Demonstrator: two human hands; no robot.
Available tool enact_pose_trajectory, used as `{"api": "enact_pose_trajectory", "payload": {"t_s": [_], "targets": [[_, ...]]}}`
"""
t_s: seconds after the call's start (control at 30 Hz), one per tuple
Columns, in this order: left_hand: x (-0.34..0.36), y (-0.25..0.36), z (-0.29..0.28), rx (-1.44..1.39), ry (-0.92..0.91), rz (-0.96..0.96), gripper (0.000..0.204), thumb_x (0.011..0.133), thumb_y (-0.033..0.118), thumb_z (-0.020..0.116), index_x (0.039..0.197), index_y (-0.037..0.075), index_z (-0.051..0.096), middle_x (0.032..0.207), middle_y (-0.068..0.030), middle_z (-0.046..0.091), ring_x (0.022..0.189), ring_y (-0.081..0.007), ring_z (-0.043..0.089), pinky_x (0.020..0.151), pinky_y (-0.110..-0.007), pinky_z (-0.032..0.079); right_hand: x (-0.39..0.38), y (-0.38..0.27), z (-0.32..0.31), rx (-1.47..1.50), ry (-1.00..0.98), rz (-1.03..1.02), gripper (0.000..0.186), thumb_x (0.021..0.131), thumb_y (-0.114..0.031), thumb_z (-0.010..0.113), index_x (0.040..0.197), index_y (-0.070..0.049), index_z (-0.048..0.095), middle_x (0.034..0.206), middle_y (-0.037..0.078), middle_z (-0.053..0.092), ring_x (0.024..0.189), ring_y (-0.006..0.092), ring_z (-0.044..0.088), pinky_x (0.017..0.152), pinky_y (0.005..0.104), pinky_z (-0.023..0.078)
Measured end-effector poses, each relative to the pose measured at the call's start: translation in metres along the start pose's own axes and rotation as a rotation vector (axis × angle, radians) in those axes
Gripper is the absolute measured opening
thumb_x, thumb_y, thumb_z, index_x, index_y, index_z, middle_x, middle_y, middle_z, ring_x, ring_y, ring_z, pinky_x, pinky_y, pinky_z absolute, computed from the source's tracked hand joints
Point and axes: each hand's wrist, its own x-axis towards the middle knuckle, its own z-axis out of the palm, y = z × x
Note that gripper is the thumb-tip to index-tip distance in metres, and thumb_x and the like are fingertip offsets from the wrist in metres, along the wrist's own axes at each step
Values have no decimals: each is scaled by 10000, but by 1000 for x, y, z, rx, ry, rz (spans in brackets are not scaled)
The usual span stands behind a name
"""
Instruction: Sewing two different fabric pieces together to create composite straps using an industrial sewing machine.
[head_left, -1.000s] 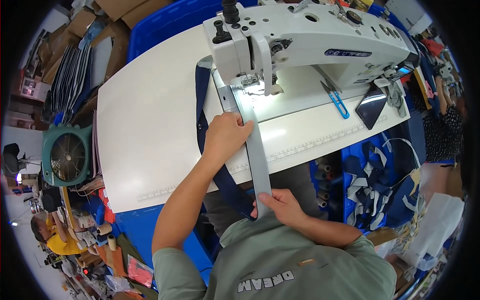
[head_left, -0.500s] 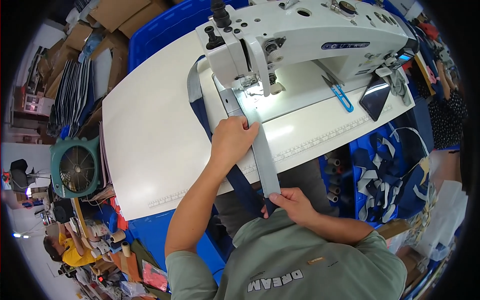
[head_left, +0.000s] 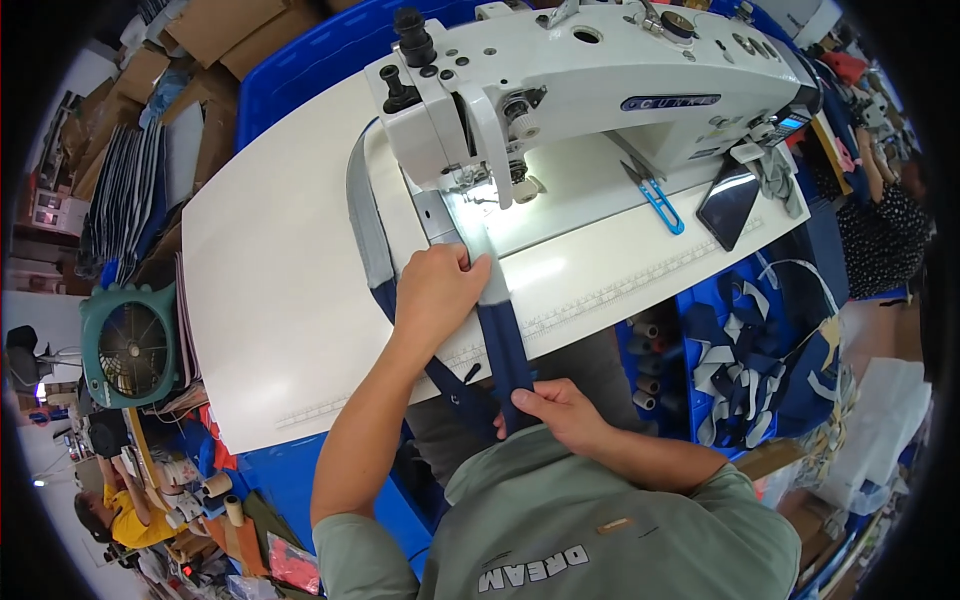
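A long navy-and-grey fabric strip (head_left: 503, 345) runs from the lit needle area of a white sewing machine (head_left: 600, 85) down past the table's front edge. My left hand (head_left: 440, 290) is closed on it just before the needle, thumb and curled fingers at its left side where grey meets navy. Lower down, at my body, my right hand (head_left: 560, 412) pinches the navy part between thumb and fingers. Behind the needle the strip loops round to the left, a grey stretch lying on the white table (head_left: 270, 250), then navy passing under my left wrist.
Blue-handled thread snips (head_left: 662, 207) and a black phone (head_left: 729, 203) lie to the right, near a grey cloth (head_left: 775, 175). A printed ruler follows the front edge. A blue bin (head_left: 735, 370) of fabric scraps stands at lower right; a green fan (head_left: 130, 345) is at left.
The strip has advanced toward the needle: its grey part has gone up past my left hand and navy now spans between my hands. More grey shows in the left loop. The view has shifted slightly.
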Motion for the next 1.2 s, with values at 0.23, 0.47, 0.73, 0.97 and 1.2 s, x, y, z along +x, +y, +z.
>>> {"api": "enact_pose_trajectory", "payload": {"t_s": [0.23, 0.47, 0.73, 0.97, 1.2], "targets": [[7, 4, -3, 56, 30, -19, 376, 881, 311, 673, 729, -33, 672, 704, -240, 664, 708, -427, 665, 698, -496, 536, 7, 1, 0, 2, -7, 0, 360, 1093, -259, 533, 1055, 31, 743, 974, 99, 760, 960, 156, 694, 949, 315, 511], [24, -7, 1, 10, 130, 37, 423, 888, 314, 698, 708, -60, 615, 620, -209, 617, 585, -337, 623, 608, -443, 496, 13, -3, -1, 20, 3, 12, 358, 1090, -268, 531, 1080, 22, 741, 1011, 111, 765, 982, 157, 691, 955, 319, 509], [34, 1, 6, 110, 136, 82, 405, 895, 326, 677, 757, -53, 635, 690, -242, 641, 667, -406, 647, 659, -466, 509, 12, -6, -4, 103, 53, -41, 330, 1090, -235, 530, 1194, 29, 699, 1121, 115, 756, 1027, 146, 685, 923, 299, 512], [42, -16, -24, 353, 197, 10, 281, 887, 305, 646, 890, 28, 696, 870, -219, 716, 858, -438, 689, 769, -539, 544, 10, 10, -14, -249, -31, -121, 359, 1083, -246, 551, 1339, -4, 623, 1207, 73, 720, 1143, 115, 639, 952, 270, 500], [154, -105, -133, -62, 361, -102, 311, 984, 251, 648, 912, -40, 731, 662, -89, 646, 665, -154, 670, 606, -311, 514, -8, -7, -10, -421, -32, -42, 376, 1068, -227, 575, 1361, 9, 597, 1218, 124, 720, 1158, 167, 657, 1000, 305, 504]]}}
